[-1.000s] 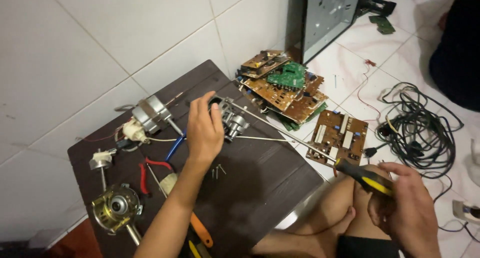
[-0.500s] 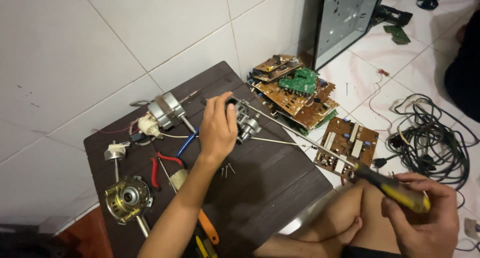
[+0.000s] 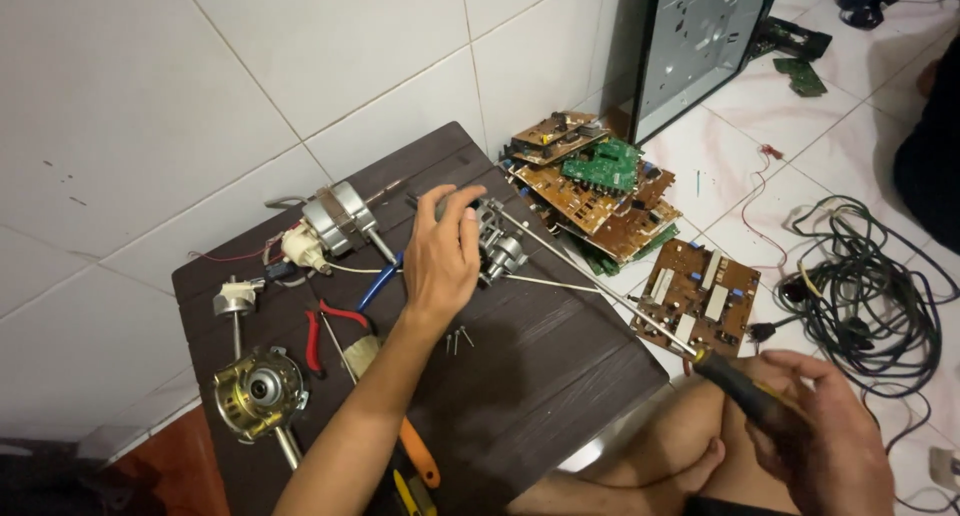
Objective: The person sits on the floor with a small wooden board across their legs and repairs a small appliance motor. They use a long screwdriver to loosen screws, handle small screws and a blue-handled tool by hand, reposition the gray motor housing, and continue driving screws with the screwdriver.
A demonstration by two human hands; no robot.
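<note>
Your left hand (image 3: 442, 259) clamps the motor part (image 3: 497, 244); your right hand (image 3: 820, 438), at four o'clock, grips the long screwdriver (image 3: 610, 301). Keep its shaft straight, pressing steadily.

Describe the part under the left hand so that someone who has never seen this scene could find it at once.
Start at the dark table against the tiled wall. Near its far edge the left hand rests on a small grey metal motor part. Unlike the brass-coloured motor at the near left, it meets the tip of the long screwdriver.
</note>
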